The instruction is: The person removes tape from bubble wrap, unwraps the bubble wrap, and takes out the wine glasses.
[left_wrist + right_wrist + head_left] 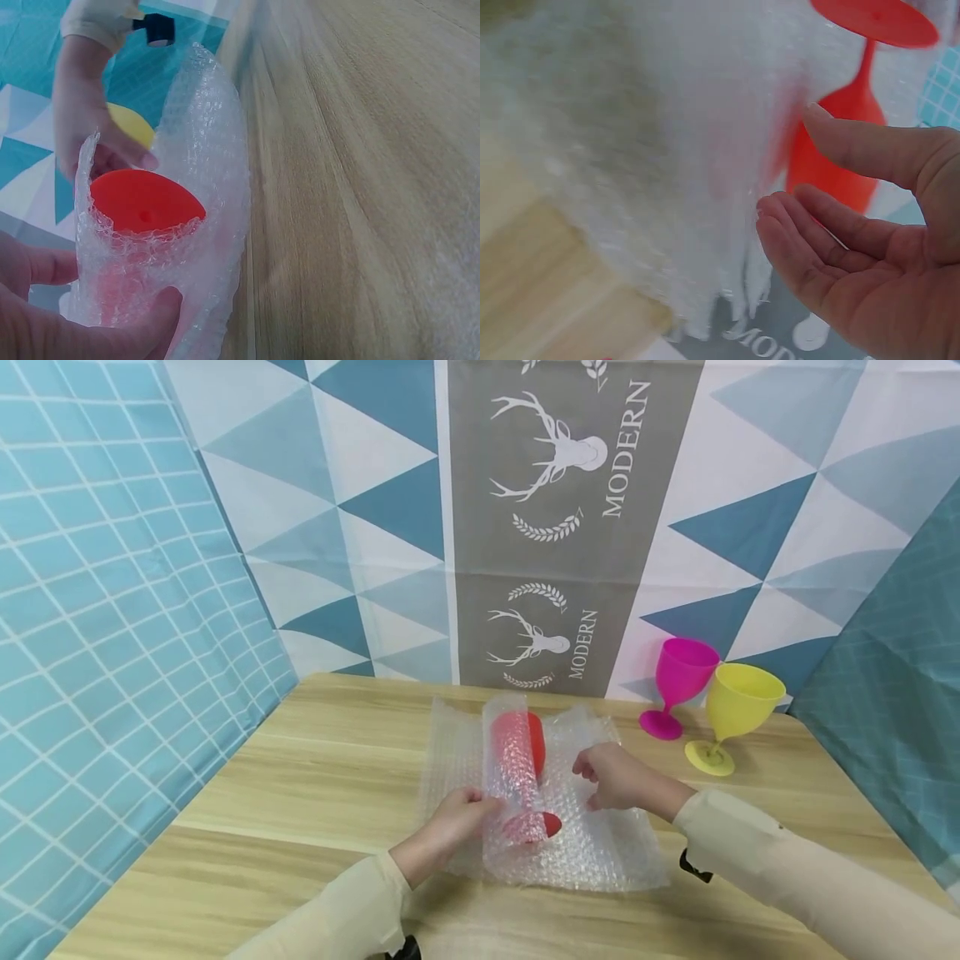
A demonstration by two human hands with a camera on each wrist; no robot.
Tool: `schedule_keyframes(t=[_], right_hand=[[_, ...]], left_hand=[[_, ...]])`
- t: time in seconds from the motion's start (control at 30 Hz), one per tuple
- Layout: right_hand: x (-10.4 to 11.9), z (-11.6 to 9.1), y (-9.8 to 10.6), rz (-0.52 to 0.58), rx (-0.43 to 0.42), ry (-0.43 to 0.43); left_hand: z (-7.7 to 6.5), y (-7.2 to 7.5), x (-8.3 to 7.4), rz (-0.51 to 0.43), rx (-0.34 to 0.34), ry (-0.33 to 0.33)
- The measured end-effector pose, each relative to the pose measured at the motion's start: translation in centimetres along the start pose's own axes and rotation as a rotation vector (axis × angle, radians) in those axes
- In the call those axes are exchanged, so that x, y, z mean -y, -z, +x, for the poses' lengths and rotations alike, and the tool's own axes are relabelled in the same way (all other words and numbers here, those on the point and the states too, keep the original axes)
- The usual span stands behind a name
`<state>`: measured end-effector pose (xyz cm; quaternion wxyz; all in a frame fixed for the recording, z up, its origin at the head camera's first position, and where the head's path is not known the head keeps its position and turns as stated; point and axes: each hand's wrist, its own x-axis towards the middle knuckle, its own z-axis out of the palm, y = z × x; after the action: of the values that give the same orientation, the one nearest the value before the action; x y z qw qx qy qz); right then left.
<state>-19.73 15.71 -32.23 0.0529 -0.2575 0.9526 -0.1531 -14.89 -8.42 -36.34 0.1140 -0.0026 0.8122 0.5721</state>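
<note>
A red plastic goblet [538, 743] lies on a sheet of bubble wrap [592, 852], with the left part of the sheet folded over it. Its bowl points to the back wall and its round foot [146, 201] towards the front. My left hand [457, 822] pinches the folded wrap beside the foot, thumb on the outer face. Over the right half of the sheet hovers my right hand [617, 777]. In the right wrist view, its thumb and bent fingers [810, 247] stand apart near the wrap and goblet, with nothing seen gripped between them.
At the table's back right stand a magenta goblet [686, 672] and a yellow goblet [742, 702], both upright. The wooden table [337, 760] meets a patterned cloth wall [390, 527] behind, with blue checked cloth [112, 610] on the left.
</note>
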Motion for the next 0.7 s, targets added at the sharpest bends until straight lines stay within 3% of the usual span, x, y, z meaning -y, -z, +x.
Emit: schedule_keyframes(t=[0.47,0.7], right_hand=[[-2.1,-0.8,-2.8,-0.002,-0.097,0.068],[-2.5,-0.8,-3.5,0.0,-0.128,0.081]], left_hand=[[0.1,0.0,-0.7,0.026,-0.025,-0.007],[0.0,-0.1,-1.8,0.107,-0.074,-0.044]])
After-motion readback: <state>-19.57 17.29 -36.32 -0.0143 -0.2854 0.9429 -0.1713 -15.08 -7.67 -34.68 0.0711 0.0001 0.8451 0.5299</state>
